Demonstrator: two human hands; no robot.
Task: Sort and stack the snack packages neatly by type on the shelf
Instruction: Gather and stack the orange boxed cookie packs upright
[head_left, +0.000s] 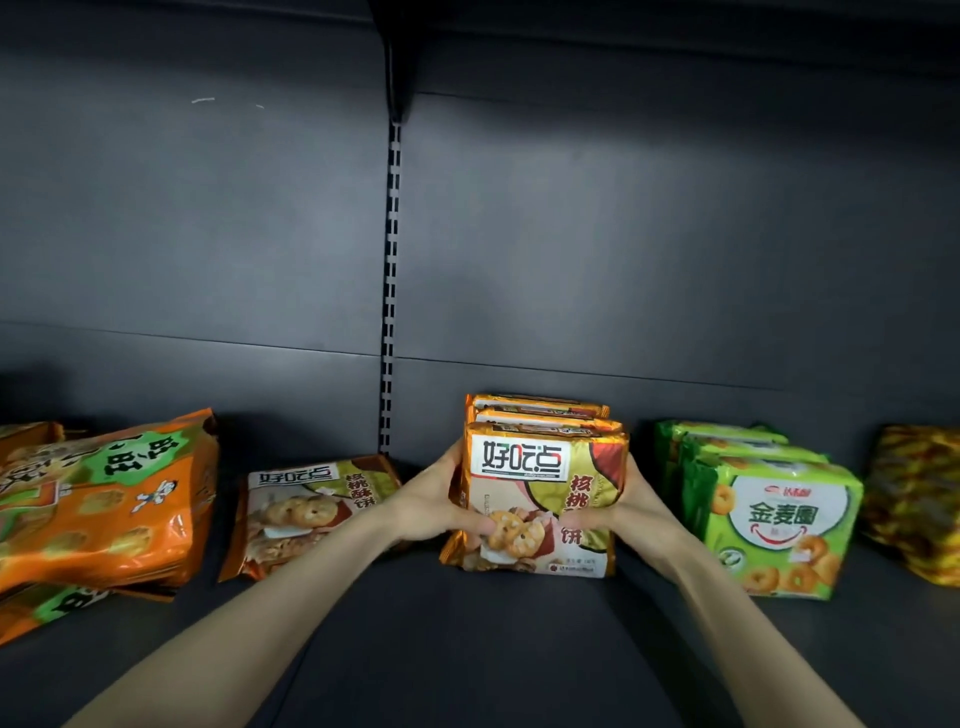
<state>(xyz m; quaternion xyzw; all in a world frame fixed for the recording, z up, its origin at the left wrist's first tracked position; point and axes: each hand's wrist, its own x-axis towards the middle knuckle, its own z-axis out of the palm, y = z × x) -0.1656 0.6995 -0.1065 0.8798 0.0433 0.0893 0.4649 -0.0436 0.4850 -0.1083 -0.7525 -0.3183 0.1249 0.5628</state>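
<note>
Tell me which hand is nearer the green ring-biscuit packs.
Right. The grip of the right hand sits on the right edge of the orange-and-tan plastic cookie pack, just left of the green plastic ring-biscuit packs; the left hand holds that pack's opposite, left edge.

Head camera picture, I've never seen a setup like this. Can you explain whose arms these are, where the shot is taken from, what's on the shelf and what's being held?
No machine here: a person wears a camera on the head, so you look forward and down along their own bare arms. The left hand and right hand grip the sides of a walnut cookie pack, thumbs on its front; two matching packs show just behind it. Everything is on a dark shelf. To the left lies a loose cookie pack of the same kind, then a pile of orange bags. To the right are green ring-biscuit packs, and at the far edge yellow-brown packs, too blurred to read.
</note>
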